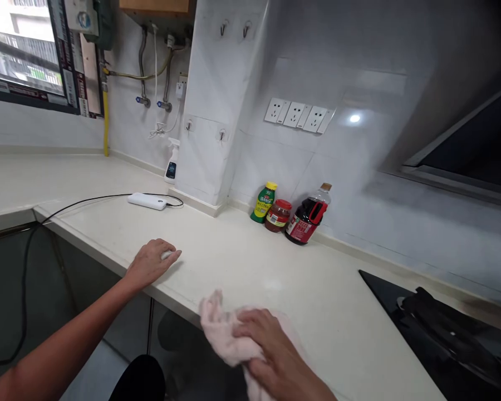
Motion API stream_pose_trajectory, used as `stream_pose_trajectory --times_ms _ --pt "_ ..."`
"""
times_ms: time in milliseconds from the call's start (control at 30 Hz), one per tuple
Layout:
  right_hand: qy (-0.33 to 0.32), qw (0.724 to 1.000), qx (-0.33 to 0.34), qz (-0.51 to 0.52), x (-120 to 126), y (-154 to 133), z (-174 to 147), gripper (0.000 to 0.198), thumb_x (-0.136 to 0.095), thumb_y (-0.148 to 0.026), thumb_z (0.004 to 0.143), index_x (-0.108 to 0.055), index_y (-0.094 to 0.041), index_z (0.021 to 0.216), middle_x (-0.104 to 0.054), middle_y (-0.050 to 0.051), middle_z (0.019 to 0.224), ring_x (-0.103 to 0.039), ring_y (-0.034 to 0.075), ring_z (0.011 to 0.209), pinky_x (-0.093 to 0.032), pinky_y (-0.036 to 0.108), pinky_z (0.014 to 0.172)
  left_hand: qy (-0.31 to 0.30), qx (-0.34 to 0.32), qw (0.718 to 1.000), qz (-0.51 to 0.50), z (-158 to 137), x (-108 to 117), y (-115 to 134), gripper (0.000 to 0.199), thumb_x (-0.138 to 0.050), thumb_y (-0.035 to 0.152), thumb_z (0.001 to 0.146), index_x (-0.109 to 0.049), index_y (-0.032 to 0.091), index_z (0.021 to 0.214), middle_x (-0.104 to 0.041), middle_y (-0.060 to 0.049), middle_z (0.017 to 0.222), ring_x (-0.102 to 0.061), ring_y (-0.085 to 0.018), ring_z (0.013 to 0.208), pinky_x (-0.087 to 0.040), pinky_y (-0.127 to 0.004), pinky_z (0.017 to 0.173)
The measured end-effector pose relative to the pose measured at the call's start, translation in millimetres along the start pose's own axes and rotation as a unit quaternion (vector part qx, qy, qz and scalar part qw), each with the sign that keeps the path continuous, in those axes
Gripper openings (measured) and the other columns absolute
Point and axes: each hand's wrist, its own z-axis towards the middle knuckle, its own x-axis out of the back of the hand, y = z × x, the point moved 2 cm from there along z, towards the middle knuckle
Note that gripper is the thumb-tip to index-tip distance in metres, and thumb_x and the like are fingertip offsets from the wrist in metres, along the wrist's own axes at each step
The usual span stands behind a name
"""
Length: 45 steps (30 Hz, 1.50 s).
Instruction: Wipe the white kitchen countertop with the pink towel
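Observation:
A pale pink cloth (221, 334) is bunched under my right hand (275, 353), whose fingers are closed on it. Part of the cloth lies on the light countertop (250, 267) and part hangs past the front edge; motion blurs it slightly. My left hand (152, 262) rests at the counter's front edge with its fingers curled. A small white patch shows between its thumb and fingers, too little to name.
Along the wall stand a green bottle (264, 203), a red-lidded jar (278, 216) and a dark sauce bottle (307, 217). A white power bank (147, 201) with a black cable (87, 199) lies left. Behind it stands a spray bottle (172, 162). A black cooktop (438, 334) is at right.

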Motion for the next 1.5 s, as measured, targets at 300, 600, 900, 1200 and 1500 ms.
stream_pose_trajectory --times_ms 300,600,900,1200,1500 --pt "0.275 0.879 -0.39 0.025 69 105 -135 0.05 -0.048 -0.067 0.082 -0.063 -0.035 0.117 -0.058 0.007 0.133 -0.054 0.035 0.122 -0.049 0.05 0.101 -0.005 -0.014 1.0 0.017 0 2 8 0.047 -0.046 0.061 0.095 -0.073 0.022 0.093 -0.074 -0.009 0.107 -0.063 -0.031 0.108 -0.046 -0.041 0.092" --pt "0.164 0.953 -0.236 -0.092 -2 -10 18 0.044 -0.038 -0.036 0.094 -0.062 -0.023 0.128 -0.056 0.013 0.135 -0.047 0.034 0.121 -0.04 0.055 0.103 -0.019 0.0 1.0 -0.009 3 3 6 0.051 -0.046 0.065 0.092 -0.073 0.022 0.096 -0.073 -0.01 0.11 -0.063 -0.032 0.109 -0.047 -0.044 0.095" --pt "0.238 0.929 -0.131 0.251 -16 -24 58 0.053 -0.03 -0.061 0.101 -0.053 -0.029 0.136 -0.061 0.007 0.137 -0.057 0.028 0.121 -0.043 0.05 0.106 -0.063 -0.205 0.966 -0.145 -64 -5 121 0.048 -0.058 0.051 0.096 -0.057 0.024 0.136 -0.049 -0.015 0.148 -0.046 -0.029 0.139 -0.044 -0.047 0.111" --pt "0.318 0.893 -0.276 -0.156 54 102 -119 0.059 -0.035 -0.067 0.094 -0.068 -0.021 0.11 -0.06 0.017 0.129 -0.051 0.039 0.125 -0.037 0.064 0.107 -0.239 -0.3 0.918 0.099 -61 -35 173 0.096 -0.076 0.08 0.062 -0.053 0.035 0.144 -0.051 -0.017 0.147 -0.047 -0.052 0.127 -0.032 -0.075 0.1" --pt "0.312 0.903 -0.295 0.018 55 119 -134 0.051 -0.042 -0.067 0.094 -0.07 -0.026 0.107 -0.066 0.008 0.123 -0.056 0.029 0.121 -0.038 0.05 0.113 -0.146 -0.446 0.878 0.092 -106 -76 265 0.081 -0.073 0.059 0.079 -0.042 0.04 0.151 -0.035 -0.007 0.162 -0.043 -0.039 0.132 -0.041 -0.058 0.097"
